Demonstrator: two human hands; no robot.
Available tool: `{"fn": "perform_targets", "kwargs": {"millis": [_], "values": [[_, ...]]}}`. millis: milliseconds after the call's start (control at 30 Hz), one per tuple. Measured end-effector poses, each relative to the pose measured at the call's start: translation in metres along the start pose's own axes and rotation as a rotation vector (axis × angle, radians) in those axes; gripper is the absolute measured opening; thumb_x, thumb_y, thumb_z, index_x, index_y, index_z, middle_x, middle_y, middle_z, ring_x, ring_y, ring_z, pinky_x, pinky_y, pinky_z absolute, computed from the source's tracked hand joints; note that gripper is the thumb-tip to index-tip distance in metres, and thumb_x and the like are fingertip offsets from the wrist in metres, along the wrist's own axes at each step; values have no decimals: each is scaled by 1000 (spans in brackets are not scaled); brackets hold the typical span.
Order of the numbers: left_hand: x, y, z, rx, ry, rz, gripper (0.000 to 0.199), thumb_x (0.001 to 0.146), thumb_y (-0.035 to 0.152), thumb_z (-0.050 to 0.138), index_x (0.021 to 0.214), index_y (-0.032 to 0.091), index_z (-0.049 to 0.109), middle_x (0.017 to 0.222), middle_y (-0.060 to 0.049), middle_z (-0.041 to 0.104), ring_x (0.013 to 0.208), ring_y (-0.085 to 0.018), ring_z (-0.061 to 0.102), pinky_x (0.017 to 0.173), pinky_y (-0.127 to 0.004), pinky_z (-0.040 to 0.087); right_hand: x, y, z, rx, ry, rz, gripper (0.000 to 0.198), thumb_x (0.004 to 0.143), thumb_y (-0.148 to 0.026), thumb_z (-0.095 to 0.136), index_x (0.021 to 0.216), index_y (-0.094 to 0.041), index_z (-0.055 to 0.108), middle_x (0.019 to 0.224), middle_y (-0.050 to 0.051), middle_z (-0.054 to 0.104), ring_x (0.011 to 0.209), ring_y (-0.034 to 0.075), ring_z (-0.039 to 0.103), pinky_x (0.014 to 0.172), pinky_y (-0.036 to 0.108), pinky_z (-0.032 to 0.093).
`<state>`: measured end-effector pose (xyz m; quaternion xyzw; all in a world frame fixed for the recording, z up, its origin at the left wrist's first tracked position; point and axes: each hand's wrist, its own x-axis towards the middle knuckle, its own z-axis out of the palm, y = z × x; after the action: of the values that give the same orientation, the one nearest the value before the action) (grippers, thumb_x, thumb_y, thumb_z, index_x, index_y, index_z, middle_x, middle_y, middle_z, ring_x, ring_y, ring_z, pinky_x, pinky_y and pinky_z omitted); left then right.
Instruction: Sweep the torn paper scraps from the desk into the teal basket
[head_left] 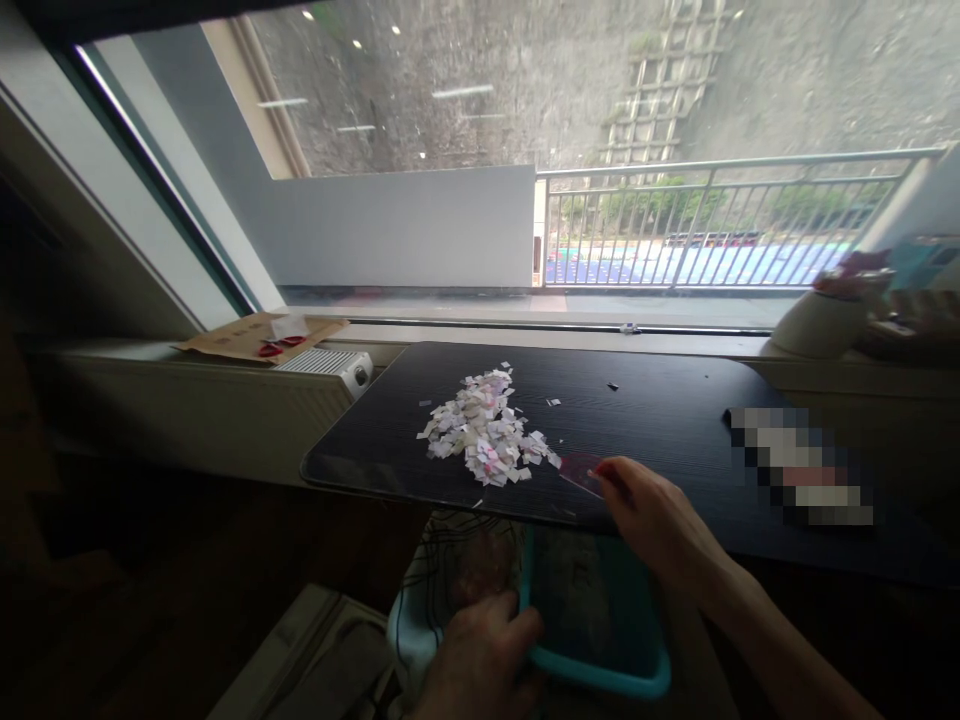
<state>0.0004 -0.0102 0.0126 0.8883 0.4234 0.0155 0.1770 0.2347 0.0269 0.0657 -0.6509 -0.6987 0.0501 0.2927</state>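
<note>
A heap of small cut paper pieces [484, 430], mostly white with a few pink marks, lies on the black tabletop [637, 420]. My right hand [656, 515] pinches a thin, see-through pinkish sheet [577, 470] at the lower right of the heap. The sheet's left end is by the outermost scraps; its exact kind is unclear. Below the table's front edge, my left hand [487, 645] is closed on the left rim of a teal plastic container [600, 675]. The container's inside is dark, with faint marks I cannot read.
A pixelated flat object [802, 465] lies on the table's right side. Red-handled scissors [281, 346] rest on brown paper [225, 338] over the left ledge, beside a white radiator [330, 370]. A whitish rounded vessel [817, 315] stands on the right sill. Behind is a large window.
</note>
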Motion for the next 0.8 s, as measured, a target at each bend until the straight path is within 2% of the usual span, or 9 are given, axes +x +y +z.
{"fn": "perform_targets", "kwargs": {"millis": [200,333,400,533,733,800], "values": [[16,16,2,36,-89,146,18,72,25,65,88,23,58,88,-3,60,80,-22,58,64,-28,43,-17,-2,1,-44,82,37,18,90,-24,39,94,-20,56,92,6,64,75,18,62,65,29,45],[24,26,5,76,-142,233,21,72,31,66,90,22,60,84,-4,60,77,-24,59,60,-29,44,-23,-7,4,11,-3,-12,20,92,-25,37,94,-21,56,90,5,62,76,18,60,67,29,45],[25,28,5,85,-140,239,22,71,31,67,90,22,60,84,-4,60,77,-25,59,60,-29,44,-21,-11,5,42,-21,-40,20,93,-25,37,94,-21,57,89,4,62,76,17,59,69,29,45],[23,28,6,99,-140,225,21,71,30,65,90,22,60,86,-4,60,77,-24,59,60,-28,44,-14,-16,8,4,35,-8,20,92,-24,38,94,-21,57,89,5,61,77,18,58,69,30,43],[21,25,6,127,-192,181,26,70,33,66,93,25,58,88,-2,57,80,-23,56,66,-30,43,-30,-43,11,130,-139,-106,23,93,-21,35,89,-21,58,81,3,59,72,15,56,68,26,43],[20,22,5,114,-186,170,26,70,33,67,92,25,58,88,-1,57,80,-23,55,66,-29,43,-26,-48,12,141,-136,-113,22,92,-21,36,90,-20,58,82,3,59,73,15,56,68,26,42]]}}
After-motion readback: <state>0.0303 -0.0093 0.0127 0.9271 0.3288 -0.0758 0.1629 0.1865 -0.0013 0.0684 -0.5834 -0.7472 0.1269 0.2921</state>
